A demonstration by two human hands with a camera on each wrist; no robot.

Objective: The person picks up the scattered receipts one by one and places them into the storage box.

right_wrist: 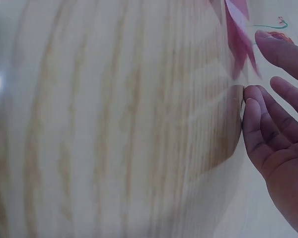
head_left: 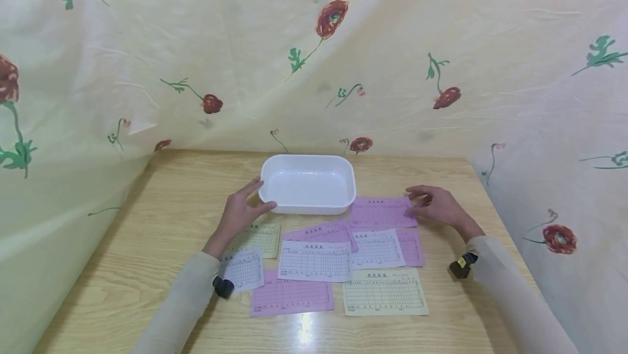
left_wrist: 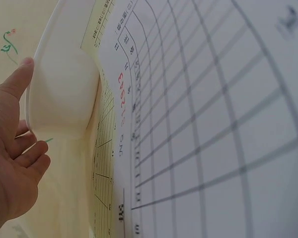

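An empty white plastic tray (head_left: pixel 309 208) stands on the wooden table (head_left: pixel 171 201). My left hand (head_left: pixel 252 200) is spread at its near left corner, thumb along the front wall and fingers by the rim; the left wrist view shows the thumb (left_wrist: pixel 20 74) at the tray's rim (left_wrist: pixel 64 89). My right hand (head_left: pixel 428 202) lies with relaxed fingers on the right edge of a pink slip (head_left: pixel 380 212) just right of the tray. In the right wrist view its fingers (right_wrist: pixel 260 119) hover at the table, with the pink slip (right_wrist: pixel 237 39) beside them.
Several printed slips lie spread in front of the tray: white (head_left: pixel 315 261), pink (head_left: pixel 291 295), cream (head_left: pixel 384 291) and yellow (head_left: pixel 260 237). A white slip (left_wrist: pixel 213 114) fills the left wrist view. Flowered cloth (head_left: pixel 314 59) hangs behind and on both sides of the table.
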